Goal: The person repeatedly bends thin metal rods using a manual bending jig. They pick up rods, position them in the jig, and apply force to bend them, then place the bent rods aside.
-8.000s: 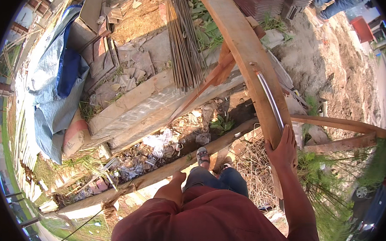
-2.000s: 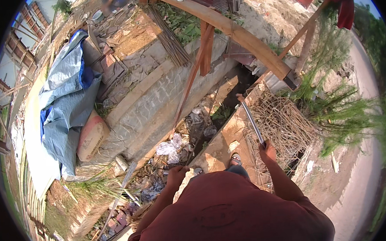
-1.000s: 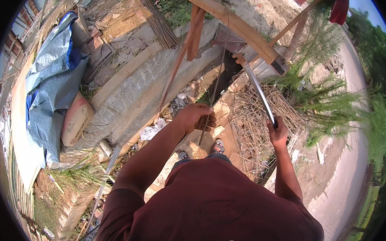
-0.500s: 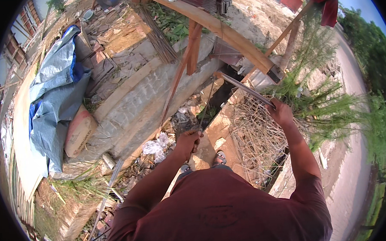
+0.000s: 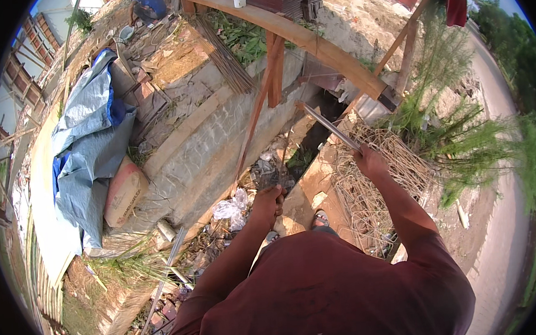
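My right hand [image 5: 372, 163] is closed around the near end of a straight grey metal pipe [image 5: 334, 128]. The pipe slants away to the left, and its far end is brownish, like rusty metal or wood. My left hand [image 5: 268, 204] is closed in front of my body. A thin dark rod [image 5: 287, 143] runs from it up toward the pipe's far end; whether the two touch there I cannot tell. Beside my right forearm lies a tangled heap of thin bent metal rods [image 5: 377, 188].
A wooden beam [image 5: 316, 45] on reddish legs spans the far side, with a white cup [image 5: 240, 1] on it. Left are a concrete wall [image 5: 184, 154], a blue tarp [image 5: 89, 160] and a sack [image 5: 125, 194]. A dark ditch [image 5: 318, 130] lies ahead. A person in blue [image 5: 149, 3] crouches far left.
My right hand has swung the pipe's near end leftward, closer to my left hand, so the pipe points more steeply away. My left hand stays closed. The whole view has shifted slightly.
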Action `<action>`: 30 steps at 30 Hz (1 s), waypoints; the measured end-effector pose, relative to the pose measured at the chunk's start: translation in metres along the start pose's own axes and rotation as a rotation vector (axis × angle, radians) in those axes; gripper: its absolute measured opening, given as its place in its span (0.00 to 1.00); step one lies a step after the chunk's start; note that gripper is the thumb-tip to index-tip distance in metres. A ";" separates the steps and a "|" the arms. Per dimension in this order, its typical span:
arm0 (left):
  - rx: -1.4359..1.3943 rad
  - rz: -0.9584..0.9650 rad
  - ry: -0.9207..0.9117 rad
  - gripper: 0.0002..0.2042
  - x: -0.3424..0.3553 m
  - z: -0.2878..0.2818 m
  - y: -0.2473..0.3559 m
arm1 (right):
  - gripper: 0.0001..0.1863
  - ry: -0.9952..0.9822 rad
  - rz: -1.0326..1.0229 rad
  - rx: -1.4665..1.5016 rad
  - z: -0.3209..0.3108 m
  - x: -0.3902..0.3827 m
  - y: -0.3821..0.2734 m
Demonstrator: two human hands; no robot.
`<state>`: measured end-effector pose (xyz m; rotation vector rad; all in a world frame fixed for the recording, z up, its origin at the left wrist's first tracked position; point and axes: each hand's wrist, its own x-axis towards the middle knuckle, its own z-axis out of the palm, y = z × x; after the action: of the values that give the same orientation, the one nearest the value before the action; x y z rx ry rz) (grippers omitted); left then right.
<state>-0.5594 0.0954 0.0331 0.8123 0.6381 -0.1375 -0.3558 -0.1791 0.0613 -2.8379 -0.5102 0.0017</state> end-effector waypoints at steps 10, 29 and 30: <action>0.380 0.055 0.037 0.12 -0.047 -0.040 0.009 | 0.22 -0.072 -0.032 -0.020 -0.021 0.069 0.019; 0.762 0.142 0.227 0.16 0.060 -0.055 -0.020 | 0.19 -0.142 0.045 0.069 0.059 -0.080 -0.015; 0.854 0.345 0.137 0.15 0.066 -0.083 -0.045 | 0.19 -0.129 0.024 0.054 0.054 -0.069 -0.011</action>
<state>-0.5612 0.1310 -0.0764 1.7547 0.5502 -0.0335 -0.4267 -0.1794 0.0086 -2.8028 -0.4945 0.2006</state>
